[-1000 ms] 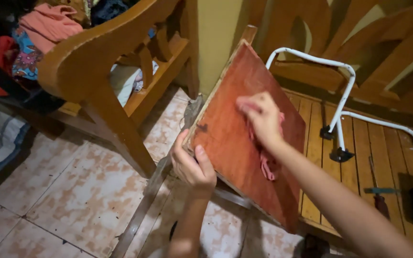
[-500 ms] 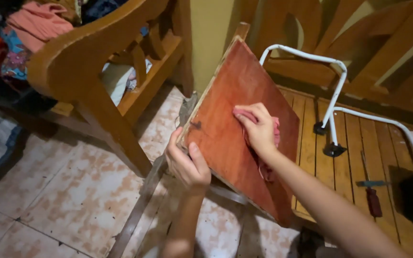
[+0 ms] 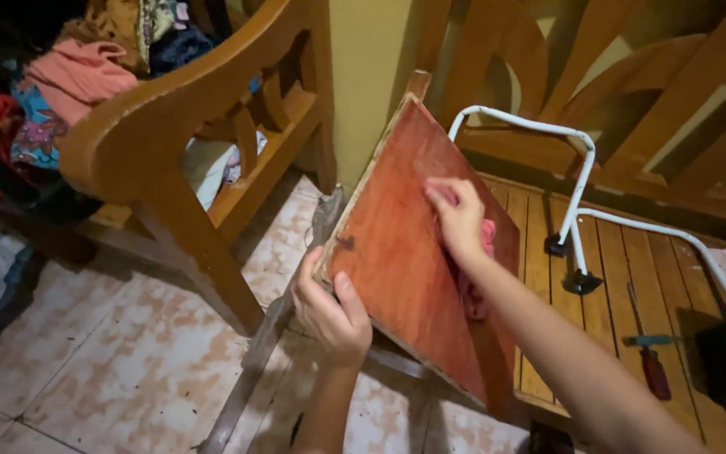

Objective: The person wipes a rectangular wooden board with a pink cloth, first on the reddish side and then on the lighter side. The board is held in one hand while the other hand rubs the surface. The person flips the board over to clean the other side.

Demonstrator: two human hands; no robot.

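A reddish-brown wooden board [image 3: 397, 261] is held tilted in front of me, its far corner up near the yellow wall. My left hand [image 3: 329, 311] grips the board's lower left edge, thumb on the face. Pressed flat on the upper face is my right hand [image 3: 457, 217], which holds a pink cloth [image 3: 474, 277] against the wood; part of the cloth hangs below the palm.
A wooden armchair [image 3: 170, 160] stands to the left on a tiled floor [image 3: 119, 361], with piled clothes [image 3: 69, 76] behind it. A white metal tube frame [image 3: 577, 193] rests on wooden slats [image 3: 615, 277] at right, where a screwdriver [image 3: 649, 357] lies.
My right hand slid the pink cloth across the board, down from the upper part and then back up toward the top edge. The left hand kept its grip.
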